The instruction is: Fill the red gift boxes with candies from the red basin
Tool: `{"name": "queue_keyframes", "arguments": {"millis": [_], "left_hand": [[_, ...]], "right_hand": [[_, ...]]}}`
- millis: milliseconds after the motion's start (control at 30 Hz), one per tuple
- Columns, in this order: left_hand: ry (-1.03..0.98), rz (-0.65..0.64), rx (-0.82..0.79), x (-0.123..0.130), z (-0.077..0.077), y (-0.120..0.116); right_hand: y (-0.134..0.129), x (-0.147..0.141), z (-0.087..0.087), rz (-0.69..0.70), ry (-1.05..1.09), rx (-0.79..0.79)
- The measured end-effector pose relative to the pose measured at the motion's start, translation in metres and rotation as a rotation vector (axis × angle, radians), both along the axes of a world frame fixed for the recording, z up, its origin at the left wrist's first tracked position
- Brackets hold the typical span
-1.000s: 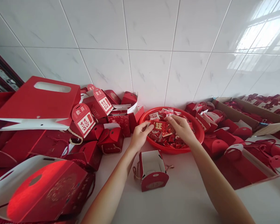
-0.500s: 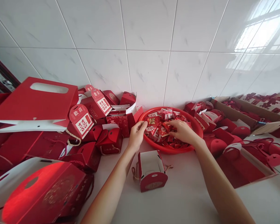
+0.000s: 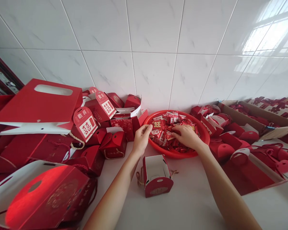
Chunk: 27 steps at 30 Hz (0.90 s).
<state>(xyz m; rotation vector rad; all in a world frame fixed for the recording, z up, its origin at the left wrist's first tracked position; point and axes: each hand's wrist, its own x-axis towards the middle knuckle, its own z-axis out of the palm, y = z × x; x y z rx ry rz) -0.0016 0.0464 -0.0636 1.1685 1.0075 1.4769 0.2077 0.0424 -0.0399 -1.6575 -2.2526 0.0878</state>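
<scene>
My left hand [image 3: 142, 139] is closed in a pinch on a red candy packet [image 3: 157, 124] with gold lettering, held over the left side of a red plastic basket [image 3: 174, 156]. Wrapped candies [image 3: 162, 139], mostly red, fill the basket. My right hand [image 3: 187, 136] reaches in from the right, its fingers bent down and drawn together among the candies. Its fingertips are partly hidden, so I cannot make out what they grip. On the table between my forearms stands a small red gift box [image 3: 158, 187], its top open, its inside white, with a twisted cord at each side.
Many red gift boxes [image 3: 114, 143] are heaped on the left, with a large red bag-shaped box [image 3: 38, 105] on top. More folded boxes [image 3: 240, 131] lie on the right beside a cardboard carton [image 3: 273, 132]. A white tiled wall [image 3: 153, 76] rises behind.
My right hand has shifted slightly left among the candies, and its fingers have drawn closer together. My left hand still pinches the packet, almost unmoved. The gift box stands in the same place.
</scene>
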Motion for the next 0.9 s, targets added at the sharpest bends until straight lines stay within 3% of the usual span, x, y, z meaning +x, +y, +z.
{"name": "queue_keyframes", "arguments": {"millis": [233, 533, 667, 900], "left_hand": [[0.021, 0.022, 0.023, 0.0, -0.005, 0.003], [0.073, 0.044, 0.067, 0.0, -0.005, 0.002], [0.096, 0.048, 0.08, 0.0, -0.006, 0.002], [0.111, 0.059, 0.094, 0.001, -0.005, 0.001]], "right_hand": [[0.001, 0.012, 0.006, 0.036, 0.658, 0.12], [-0.006, 0.013, 0.017, 0.084, 0.997, 0.101], [-0.011, 0.007, 0.018, 0.137, 1.163, -0.044], [-0.014, -0.007, 0.017, 0.152, 1.168, -0.105]]}}
